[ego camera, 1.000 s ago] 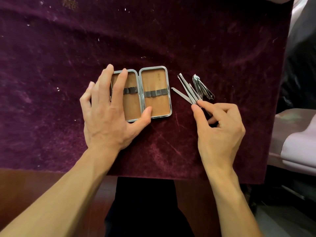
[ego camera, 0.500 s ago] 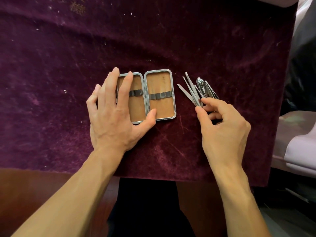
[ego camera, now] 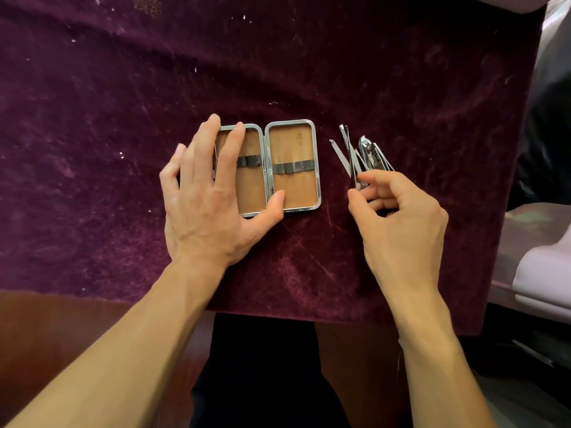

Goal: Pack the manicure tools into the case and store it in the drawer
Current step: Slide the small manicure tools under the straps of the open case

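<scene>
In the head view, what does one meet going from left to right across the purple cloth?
In order: left hand → open case → thin metal tools → nail clipper → pale padded thing at the right edge. The right hand, pinching the tools' near ends, overlaps them, so I omit it.

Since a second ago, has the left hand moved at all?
No. The left hand still lies flat on the left half of the case, with its thumb at the near rim by the hinge, as before.
</scene>
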Demonstrator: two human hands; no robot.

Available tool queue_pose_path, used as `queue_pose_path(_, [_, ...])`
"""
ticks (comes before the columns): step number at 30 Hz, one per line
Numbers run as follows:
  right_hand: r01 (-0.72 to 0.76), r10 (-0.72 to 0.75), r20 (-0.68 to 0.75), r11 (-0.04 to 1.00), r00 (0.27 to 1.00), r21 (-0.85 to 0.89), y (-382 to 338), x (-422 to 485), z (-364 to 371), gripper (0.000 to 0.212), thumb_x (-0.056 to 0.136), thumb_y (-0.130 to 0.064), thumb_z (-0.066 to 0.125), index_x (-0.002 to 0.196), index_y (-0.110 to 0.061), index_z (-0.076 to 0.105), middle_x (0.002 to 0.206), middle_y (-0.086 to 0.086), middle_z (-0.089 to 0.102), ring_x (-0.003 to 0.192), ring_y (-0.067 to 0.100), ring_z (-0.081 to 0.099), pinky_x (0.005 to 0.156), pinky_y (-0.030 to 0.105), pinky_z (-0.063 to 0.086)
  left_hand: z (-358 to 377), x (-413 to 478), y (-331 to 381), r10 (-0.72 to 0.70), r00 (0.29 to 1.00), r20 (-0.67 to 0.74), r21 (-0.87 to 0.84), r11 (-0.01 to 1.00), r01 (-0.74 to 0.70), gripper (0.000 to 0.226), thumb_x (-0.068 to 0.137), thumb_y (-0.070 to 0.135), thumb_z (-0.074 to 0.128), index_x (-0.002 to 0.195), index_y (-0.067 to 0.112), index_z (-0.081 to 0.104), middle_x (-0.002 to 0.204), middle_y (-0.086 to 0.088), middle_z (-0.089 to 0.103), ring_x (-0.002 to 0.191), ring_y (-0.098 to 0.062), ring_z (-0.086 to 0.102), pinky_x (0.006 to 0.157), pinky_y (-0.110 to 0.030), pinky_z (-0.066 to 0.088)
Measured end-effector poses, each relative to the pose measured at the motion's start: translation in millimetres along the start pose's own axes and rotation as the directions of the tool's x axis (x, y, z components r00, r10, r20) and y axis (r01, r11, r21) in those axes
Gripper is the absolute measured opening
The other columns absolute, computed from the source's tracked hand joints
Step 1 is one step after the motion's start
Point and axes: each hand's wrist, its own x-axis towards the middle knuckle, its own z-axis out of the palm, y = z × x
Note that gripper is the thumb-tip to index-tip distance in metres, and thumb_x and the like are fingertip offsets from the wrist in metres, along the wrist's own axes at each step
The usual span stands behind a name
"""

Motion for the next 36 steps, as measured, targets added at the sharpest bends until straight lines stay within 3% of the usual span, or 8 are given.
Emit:
queue_pose_path(6, [-0.016, 0.016, 0.012, 1.000, 1.000, 0.012, -4, -4, 5, 0.020, 0.094, -0.015, 0.077, 0.110, -0.024, 0.081, 0.088, -0.009, 0.075, 0.078, 0.006, 0.070, 0.071, 0.010, 0.054, 0, 1, 0, 0.009, 1.000, -0.009, 0.015, 1.000, -0.009, 0.091, 0.084, 0.075, 0.050, 0.157, 0.023, 0.034, 0.165, -0.009, 0.031, 0.147, -0.027, 0.038, 0.121, -0.048, 0.026])
queue_pose_path(9, [-0.071, 0.065, 0.040, 0.982, 0.997, 0.176, -8, -10, 4, 0.021, 0.092, -0.013, 0.079, 0.099, -0.032, 0.080, 0.080, -0.006, 0.077, 0.075, -0.001, 0.070, 0.070, 0.009, 0.053, 0, 1, 0, 0.004, 1.000, -0.001, 0.016, 1.000, -0.004, 0.092, 0.084, 0.075, 0.051, 0.158, 0.023, 0.033, 0.166, -0.008, 0.031, 0.147, -0.026, 0.038, 0.122, -0.048, 0.026])
queue_pose_path(13, [-0.218, 0.153, 0.199, 0.905, 0.968, 0.366, -14, -17, 2, 0.016, 0.092, -0.016, 0.082, 0.089, -0.032, 0.082, 0.077, -0.013, 0.079, 0.071, -0.005, 0.071, 0.067, 0.008, 0.054, -1, 0, 0, 0.009, 1.000, -0.003, 0.019, 1.000, -0.009, 0.091, 0.084, 0.073, 0.052, 0.157, 0.021, 0.035, 0.165, -0.010, 0.032, 0.147, -0.027, 0.039, 0.121, -0.050, 0.028])
queue_pose_path(17, [-0.331, 0.214, 0.316, 0.861, 0.925, 0.386, -16, -27, 2, 0.012, 0.092, -0.014, 0.082, 0.094, -0.026, 0.084, 0.077, -0.009, 0.080, 0.070, -0.004, 0.071, 0.065, 0.009, 0.054, -2, 1, 1, 0.008, 1.000, 0.002, 0.028, 1.000, -0.008, 0.091, 0.084, 0.073, 0.052, 0.157, 0.021, 0.035, 0.165, -0.010, 0.032, 0.148, -0.028, 0.039, 0.121, -0.050, 0.029])
queue_pose_path(23, [-0.475, 0.322, 0.372, 0.748, 0.870, 0.463, -11, -44, -7, 0.017, 0.088, -0.016, 0.085, 0.097, -0.030, 0.082, 0.079, -0.002, 0.080, 0.071, 0.002, 0.072, 0.065, 0.013, 0.056, -2, 1, 1, 0.005, 1.000, 0.003, 0.019, 1.000, -0.005, 0.091, 0.084, 0.073, 0.053, 0.157, 0.022, 0.035, 0.166, -0.009, 0.032, 0.148, -0.027, 0.039, 0.122, -0.049, 0.028])
queue_pose_path(27, [-0.611, 0.402, 0.465, 0.588, 0.789, 0.530, -11, -51, -10, 0.029, 0.066, -0.035, 0.089, 0.095, -0.031, 0.084, 0.080, 0.000, 0.078, 0.073, 0.005, 0.069, 0.066, 0.015, 0.057, -1, 1, 1, 0.008, 1.000, -0.003, 0.026, 1.000, -0.008, 0.091, 0.084, 0.073, 0.052, 0.157, 0.022, 0.035, 0.165, -0.009, 0.032, 0.148, -0.027, 0.040, 0.121, -0.049, 0.028])
queue_pose_path(36, [-0.634, 0.442, 0.456, 0.506, 0.773, 0.585, -11, -54, -8, 0.022, 0.065, -0.033, 0.088, 0.087, -0.029, 0.083, 0.077, -0.001, 0.075, 0.070, 0.006, 0.068, 0.065, 0.013, 0.056, -1, 1, 2, 0.008, 1.000, 0.004, 0.027, 1.000, -0.008, 0.091, 0.085, 0.073, 0.053, 0.158, 0.021, 0.035, 0.166, -0.009, 0.031, 0.149, -0.027, 0.038, 0.122, -0.049, 0.026])
